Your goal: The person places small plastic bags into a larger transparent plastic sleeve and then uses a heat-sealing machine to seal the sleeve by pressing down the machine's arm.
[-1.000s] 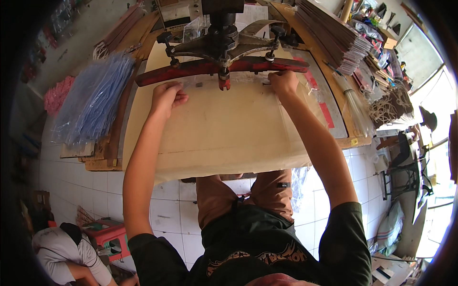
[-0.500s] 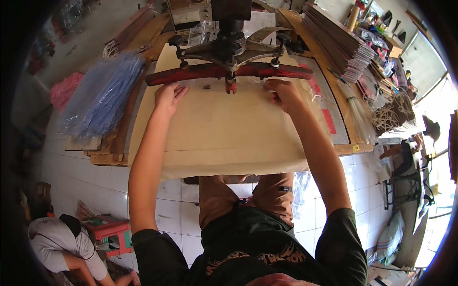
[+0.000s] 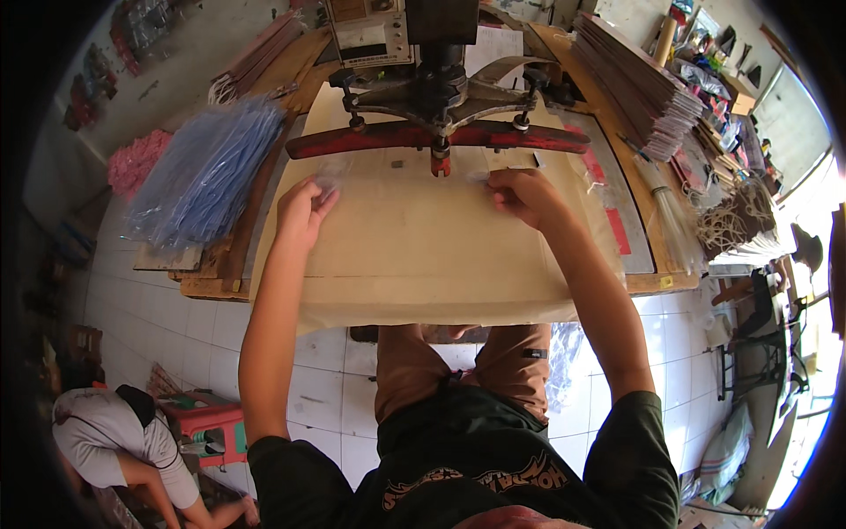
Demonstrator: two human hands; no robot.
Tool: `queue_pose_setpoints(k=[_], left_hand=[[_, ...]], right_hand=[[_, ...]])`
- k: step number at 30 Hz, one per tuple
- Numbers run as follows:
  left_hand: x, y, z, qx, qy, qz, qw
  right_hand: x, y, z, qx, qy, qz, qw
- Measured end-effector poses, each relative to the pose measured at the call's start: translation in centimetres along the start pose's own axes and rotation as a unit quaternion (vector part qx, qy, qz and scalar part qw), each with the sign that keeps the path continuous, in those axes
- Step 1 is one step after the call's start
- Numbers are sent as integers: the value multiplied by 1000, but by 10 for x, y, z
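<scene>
Both my hands are over a cream sheet (image 3: 423, 247) that covers the bed of a machine and hangs over its near edge. My left hand (image 3: 301, 212) pinches clear plastic (image 3: 328, 174) between thumb and fingers. Opposite it, my right hand (image 3: 526, 198) is closed on clear plastic too, a bit of which shows at its fingertips. Whether one film spans the gap between them is hard to make out. Just beyond my hands runs the red bar (image 3: 379, 137) of the machine's head, with a notched red tip (image 3: 441, 167) at its middle. A small dark piece (image 3: 397, 164) lies near that tip.
Blue plastic sheets (image 3: 203, 172) are stacked at the left beside a pink bundle (image 3: 138, 161). At the right are stacked folded boards (image 3: 634, 84), clear strips (image 3: 665, 207) and pale cords (image 3: 731, 212). A person (image 3: 132, 441) crouches at lower left near a red stool (image 3: 207, 432).
Both hands have drawn back toward me, away from the red bar, with clear plastic in the fingers. The whole view has shifted slightly.
</scene>
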State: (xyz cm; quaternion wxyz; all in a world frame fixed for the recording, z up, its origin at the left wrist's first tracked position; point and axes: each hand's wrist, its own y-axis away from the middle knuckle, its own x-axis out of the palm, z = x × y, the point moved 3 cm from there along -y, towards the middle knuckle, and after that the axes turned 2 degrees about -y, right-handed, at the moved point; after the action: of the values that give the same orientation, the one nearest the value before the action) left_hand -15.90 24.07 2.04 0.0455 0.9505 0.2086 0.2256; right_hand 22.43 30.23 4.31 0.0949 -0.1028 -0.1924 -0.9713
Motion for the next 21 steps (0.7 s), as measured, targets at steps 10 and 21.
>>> queue_pose_setpoints(k=[10,21], left_hand=[[5,151,-1,-41,-143,98,984],[-13,246,45,-78,-224,114,965]], right_hand=[[-26,79,-5,-88,193,1,977],[-44,172,-37,-221,352,-173,893]])
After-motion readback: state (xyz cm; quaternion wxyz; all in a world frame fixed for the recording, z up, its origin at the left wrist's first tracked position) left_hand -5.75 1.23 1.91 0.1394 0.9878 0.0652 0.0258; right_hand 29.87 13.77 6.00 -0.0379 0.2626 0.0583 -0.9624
